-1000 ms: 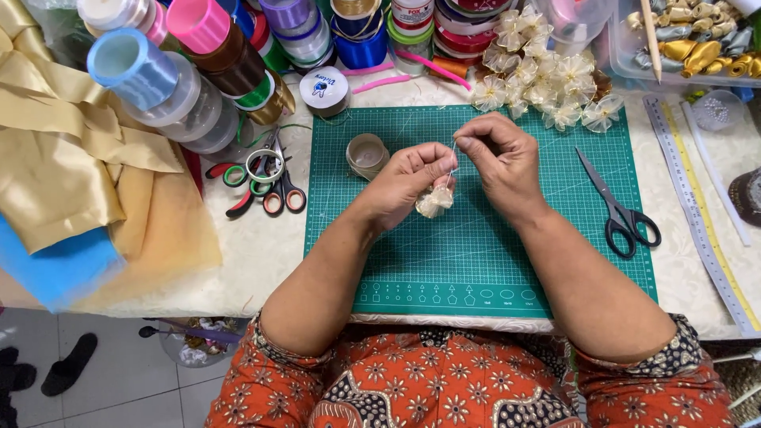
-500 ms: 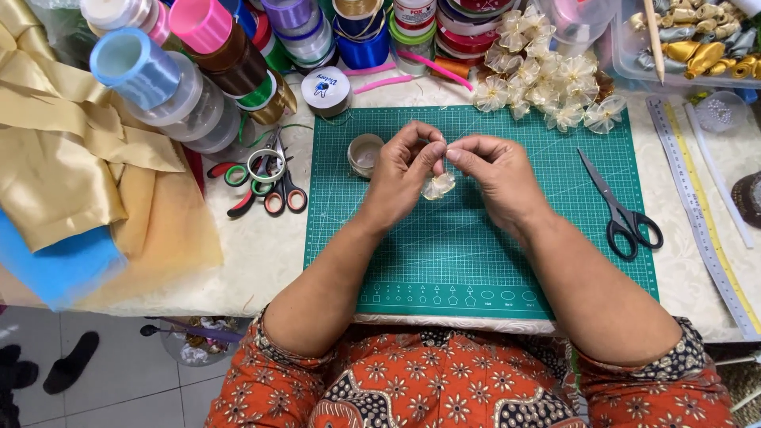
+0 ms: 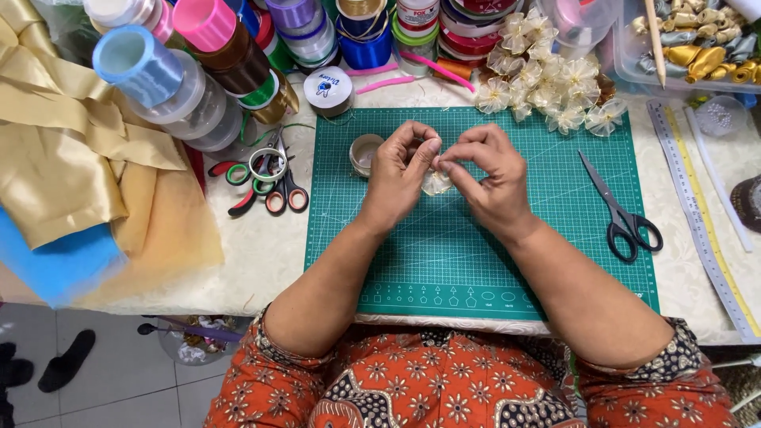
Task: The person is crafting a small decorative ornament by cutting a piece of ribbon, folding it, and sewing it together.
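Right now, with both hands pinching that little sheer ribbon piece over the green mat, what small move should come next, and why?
Probably keep the pinch and gather it tighter: the left hand and right hand both grip the ribbon piece, which looks smaller and looser than the finished flowers.

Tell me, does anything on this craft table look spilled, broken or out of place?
Nothing looks spilled or broken. The left hand and right hand pinch a small sheer cream ribbon flower over the green cutting mat. The only untidy spot is the gold satin cloth, crumpled and drooping over the table's left edge.
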